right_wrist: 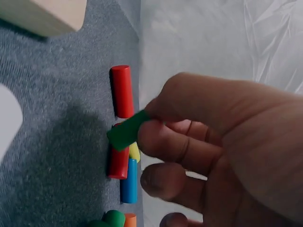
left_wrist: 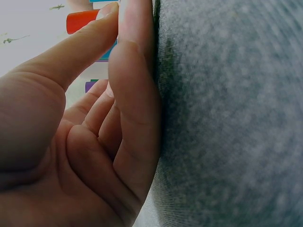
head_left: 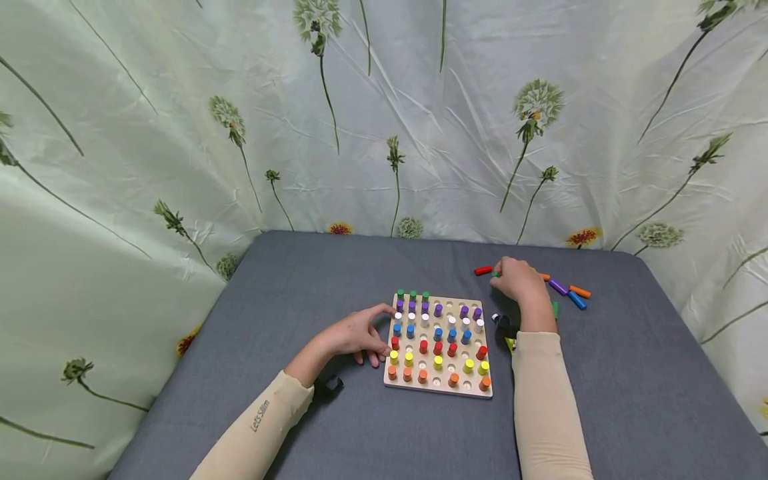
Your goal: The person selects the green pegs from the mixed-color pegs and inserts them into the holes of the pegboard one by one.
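A square wooden pegboard (head_left: 445, 391) lies on the cloth with rows of green, purple, white, blue, red, yellow and orange pegs standing in it. My left hand (head_left: 358, 331) is at the board's left edge, fingers spread loosely, two digits touching the rim beside the end pegs. In the left wrist view, one extended digit reaches near a red peg (left_wrist: 80, 21). Beyond the board's far right corner, my right hand (head_left: 521, 283) pinches a green peg (right_wrist: 126, 131) between thumb and index finger. That peg is tilted, held over a loose red peg (right_wrist: 118, 163).
More loose pegs lie around the right hand: a red one (head_left: 483, 271), a purple one (head_left: 558, 287), a blue one (head_left: 577, 300) and an orange one (head_left: 580, 291). Grey cloth (head_left: 312, 280) covers the surface. A flower-print curtain (head_left: 372, 120) hangs behind it.
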A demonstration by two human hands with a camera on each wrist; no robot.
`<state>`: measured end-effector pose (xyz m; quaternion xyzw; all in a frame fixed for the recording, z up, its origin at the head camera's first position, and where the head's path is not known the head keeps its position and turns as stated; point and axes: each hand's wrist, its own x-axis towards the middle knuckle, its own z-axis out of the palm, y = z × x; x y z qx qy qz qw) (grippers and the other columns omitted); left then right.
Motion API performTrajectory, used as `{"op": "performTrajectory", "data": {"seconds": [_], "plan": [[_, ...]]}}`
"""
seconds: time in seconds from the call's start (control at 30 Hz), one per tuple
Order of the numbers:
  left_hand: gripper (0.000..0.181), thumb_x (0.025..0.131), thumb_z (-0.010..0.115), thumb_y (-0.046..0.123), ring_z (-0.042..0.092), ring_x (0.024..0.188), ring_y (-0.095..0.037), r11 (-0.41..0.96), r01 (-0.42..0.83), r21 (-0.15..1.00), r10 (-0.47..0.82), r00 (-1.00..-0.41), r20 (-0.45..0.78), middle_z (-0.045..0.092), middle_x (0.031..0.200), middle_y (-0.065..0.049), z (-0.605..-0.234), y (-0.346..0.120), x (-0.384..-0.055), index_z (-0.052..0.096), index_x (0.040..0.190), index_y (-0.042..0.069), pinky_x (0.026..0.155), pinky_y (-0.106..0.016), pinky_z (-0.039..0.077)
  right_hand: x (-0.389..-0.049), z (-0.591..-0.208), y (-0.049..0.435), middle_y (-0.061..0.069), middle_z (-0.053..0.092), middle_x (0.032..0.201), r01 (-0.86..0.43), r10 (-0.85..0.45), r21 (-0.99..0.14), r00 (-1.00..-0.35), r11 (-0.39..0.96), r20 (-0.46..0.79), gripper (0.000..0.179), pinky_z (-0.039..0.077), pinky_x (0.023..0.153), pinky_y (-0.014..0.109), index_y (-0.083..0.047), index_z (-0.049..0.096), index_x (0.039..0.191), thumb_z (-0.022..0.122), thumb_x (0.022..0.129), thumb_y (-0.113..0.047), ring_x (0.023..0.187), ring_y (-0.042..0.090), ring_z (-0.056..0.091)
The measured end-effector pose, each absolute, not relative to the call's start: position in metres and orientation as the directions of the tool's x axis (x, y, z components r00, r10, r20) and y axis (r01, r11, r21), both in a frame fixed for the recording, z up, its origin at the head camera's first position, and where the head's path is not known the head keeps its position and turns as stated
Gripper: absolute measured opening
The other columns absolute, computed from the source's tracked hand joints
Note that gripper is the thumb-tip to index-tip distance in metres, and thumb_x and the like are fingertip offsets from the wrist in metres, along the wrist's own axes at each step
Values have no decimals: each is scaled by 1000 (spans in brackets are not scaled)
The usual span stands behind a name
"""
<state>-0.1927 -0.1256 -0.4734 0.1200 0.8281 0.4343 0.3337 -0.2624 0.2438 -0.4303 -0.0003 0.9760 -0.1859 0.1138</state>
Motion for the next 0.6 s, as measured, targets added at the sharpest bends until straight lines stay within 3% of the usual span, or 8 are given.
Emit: {"op": "performTrajectory", "data": {"seconds": [0.27,0.6], "plan": [[71,94,83,20,74,62,-14,602,-98,793,480,-749,-457,79,78,-6,-473,-125,-193,45,153,29,50,-29,54,-263,-430,238,14,63,94,-81,-178,-510,-973,857,-146,32,43,71,34,3,61,125,61,97,-14,79,24,55],[72,94,84,21,74,62,-14,600,-93,794,484,-748,-454,79,77,-6,-472,-125,-193,45,153,29,50,-29,53,-262,-425,226,8,63,89,-133,-302,-646,-940,751,-157,24,43,69,33,1,60,119,59,97,-9,75,19,52]]}}
